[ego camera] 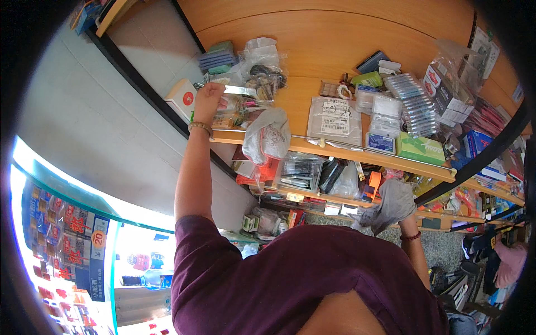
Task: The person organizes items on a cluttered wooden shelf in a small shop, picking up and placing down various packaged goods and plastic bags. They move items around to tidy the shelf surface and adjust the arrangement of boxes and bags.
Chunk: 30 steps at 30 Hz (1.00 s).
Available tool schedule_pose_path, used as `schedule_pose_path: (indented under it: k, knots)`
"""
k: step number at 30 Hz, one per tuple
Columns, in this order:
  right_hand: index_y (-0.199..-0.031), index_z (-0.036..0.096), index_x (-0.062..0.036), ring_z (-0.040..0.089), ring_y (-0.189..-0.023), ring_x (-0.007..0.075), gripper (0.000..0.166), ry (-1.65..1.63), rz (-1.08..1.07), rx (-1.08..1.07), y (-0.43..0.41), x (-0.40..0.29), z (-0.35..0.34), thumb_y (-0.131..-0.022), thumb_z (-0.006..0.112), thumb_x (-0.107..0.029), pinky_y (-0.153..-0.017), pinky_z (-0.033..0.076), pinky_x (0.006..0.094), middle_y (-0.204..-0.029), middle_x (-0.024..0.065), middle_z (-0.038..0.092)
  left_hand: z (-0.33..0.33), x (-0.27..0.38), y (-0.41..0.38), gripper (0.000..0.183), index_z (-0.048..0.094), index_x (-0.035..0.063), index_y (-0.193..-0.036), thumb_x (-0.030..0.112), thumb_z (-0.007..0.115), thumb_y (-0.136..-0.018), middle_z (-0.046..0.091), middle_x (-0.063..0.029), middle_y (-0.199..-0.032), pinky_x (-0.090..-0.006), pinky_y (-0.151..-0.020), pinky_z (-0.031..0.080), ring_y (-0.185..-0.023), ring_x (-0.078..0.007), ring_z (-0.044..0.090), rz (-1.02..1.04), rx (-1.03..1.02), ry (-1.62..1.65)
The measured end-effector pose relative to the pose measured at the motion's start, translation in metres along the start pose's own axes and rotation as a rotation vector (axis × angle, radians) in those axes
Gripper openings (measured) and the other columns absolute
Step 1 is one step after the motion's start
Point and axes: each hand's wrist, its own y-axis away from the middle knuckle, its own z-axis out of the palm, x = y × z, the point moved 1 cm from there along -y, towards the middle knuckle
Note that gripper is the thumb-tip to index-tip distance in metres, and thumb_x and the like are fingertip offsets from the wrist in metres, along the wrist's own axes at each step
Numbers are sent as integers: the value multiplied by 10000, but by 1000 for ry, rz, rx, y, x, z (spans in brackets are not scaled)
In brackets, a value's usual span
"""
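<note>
My left hand (pixel 210 102) reaches over the left end of the upper wooden shelf (pixel 295 94), its fingers curled. A shiny silver strip (pixel 240 90) meets the fingers; whether they grip it is not plain. Around that hand lie clear plastic packets (pixel 261 83) of small goods and a white box with a red round mark (pixel 183 99). A grey cloth glove (pixel 268 136) hangs over the shelf's front rail just right of it. Lower down, my right hand (pixel 407 220) is closed on a crumpled grey cloth (pixel 391 205), which covers most of the fingers.
Farther right on the shelf are a flat plastic mailer (pixel 334 121), clear cases (pixel 386 104), a strip of packaged tubes (pixel 412 102) and a green box (pixel 420 148). Lower shelves hold more goods. A lit glass display case (pixel 104 234) stands at left; a person (pixel 508 259) is at far right.
</note>
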Motion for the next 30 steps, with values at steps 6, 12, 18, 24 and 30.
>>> schedule_pose_path:
  k: [6,12,18,24,30]
  knots:
    - [-670,508,-83,497,-537,279,123,44,-74,29,-4,-11,-3,-657,523,-204,-464,375,371,-615,102,484,-2,-29,1,106,515,59,-866,142,544,-807,600,-62,-705,-213,-436,441,-503,-87,519,-34,-6,50]
    - [-666,511,-80,505,-538,281,128,121,-69,-117,-4,-17,-3,-666,522,-208,-467,380,373,-609,106,490,-5,-45,0,57,522,87,-871,114,519,-820,608,-30,-712,-208,-460,426,-540,-71,520,53,-45,-100]
    - [-662,515,-77,512,-540,282,135,164,-85,-251,-9,-17,-2,-676,521,-211,-469,384,376,-603,109,497,10,-51,-4,81,507,67,-890,124,509,-833,577,2,-711,-206,-519,408,-639,-89,541,346,-14,-378]
    - [-610,509,-84,498,-513,279,170,48,-54,-71,7,-6,12,-638,540,-249,-475,375,380,-571,95,488,17,-14,8,92,522,126,-884,184,487,-822,610,-103,-783,-384,-608,446,-726,-302,579,441,96,-621]
    - [-564,518,-101,505,-428,244,125,231,-318,356,-9,-27,-3,-647,509,-194,-404,384,369,-501,77,490,34,37,4,94,526,101,-865,115,487,-781,590,-68,-783,-348,-612,455,-745,-263,565,901,91,-1060]
